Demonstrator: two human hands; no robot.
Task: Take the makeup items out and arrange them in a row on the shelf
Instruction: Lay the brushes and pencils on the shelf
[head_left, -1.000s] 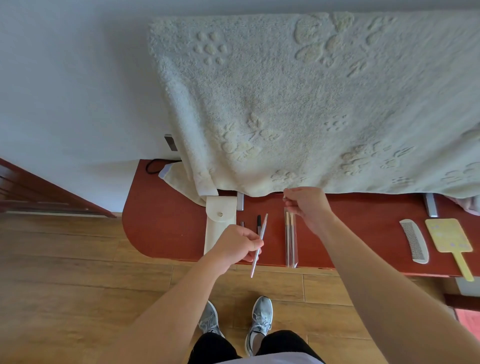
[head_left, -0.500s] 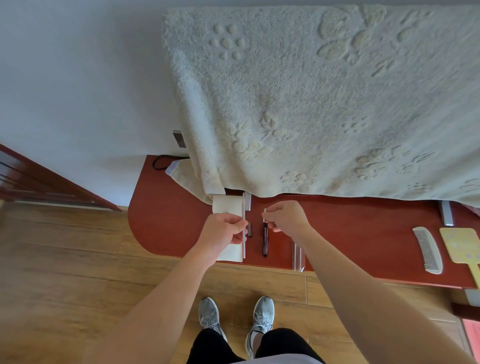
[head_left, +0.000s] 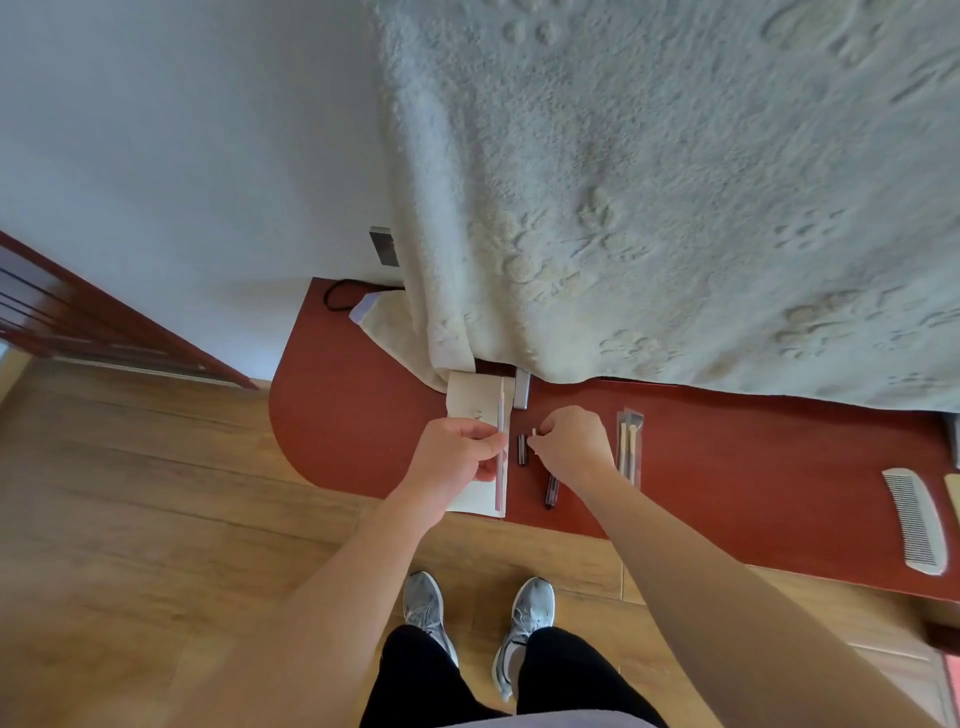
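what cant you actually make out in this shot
Head view only:
1. Small white piece: pinched by the right hand, too small to identify.
2. Dark pen: top hidden under that hand.
3. Pouch: the left hand holding a slim pencil covers its middle.
4. Yellow item: cut off by the right edge.

No legible text or labels anywhere

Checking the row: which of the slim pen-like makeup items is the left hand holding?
The pale pink pencil, gripped by the left hand over the white pouch; the short tube and the pen by the right hand are dark.
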